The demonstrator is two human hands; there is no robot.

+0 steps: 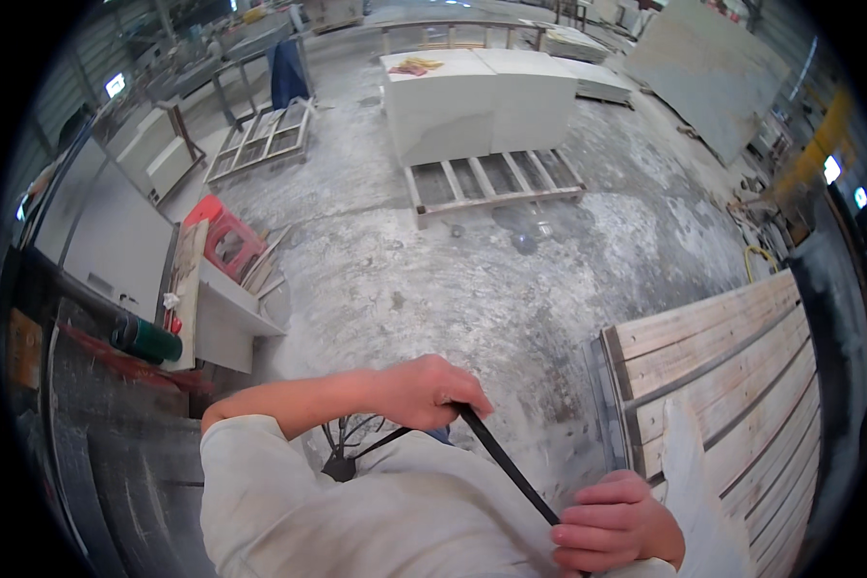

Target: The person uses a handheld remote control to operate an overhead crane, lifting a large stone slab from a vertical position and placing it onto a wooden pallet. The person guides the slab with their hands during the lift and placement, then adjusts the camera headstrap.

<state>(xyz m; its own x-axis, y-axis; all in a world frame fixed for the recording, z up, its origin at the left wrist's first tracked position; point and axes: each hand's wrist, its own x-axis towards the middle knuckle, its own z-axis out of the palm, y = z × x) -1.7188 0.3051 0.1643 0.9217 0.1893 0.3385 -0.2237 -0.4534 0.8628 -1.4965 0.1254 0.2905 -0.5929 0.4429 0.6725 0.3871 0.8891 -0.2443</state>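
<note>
Filling the middle of the frame is a dusty concrete floor (pixel 433 279), with a wooden pallet (pixel 496 183) above centre and two white stone blocks (pixel 482 101) standing at its far end. At centre left a red plastic stool (pixel 229 241) sits beside a white shelf unit (pixel 226 323), and a green cylinder (pixel 147 339) lies near it at the left edge. A slatted wooden platform (pixel 732 376) takes up the lower right, just beside the right hand (pixel 612 525). Nothing lies between the two hands except the person's own pale sleeve and chest at the bottom.

A black strap (pixel 506 467) runs on a slant from the left hand (pixel 424 390) at lower centre down to the right hand at the bottom right. Both hands are closed around it, the left at its upper end, the right fingers curled over its lower end.

On top of the left white block lies a small yellow and red item (pixel 414 65), too small to make out.
</note>
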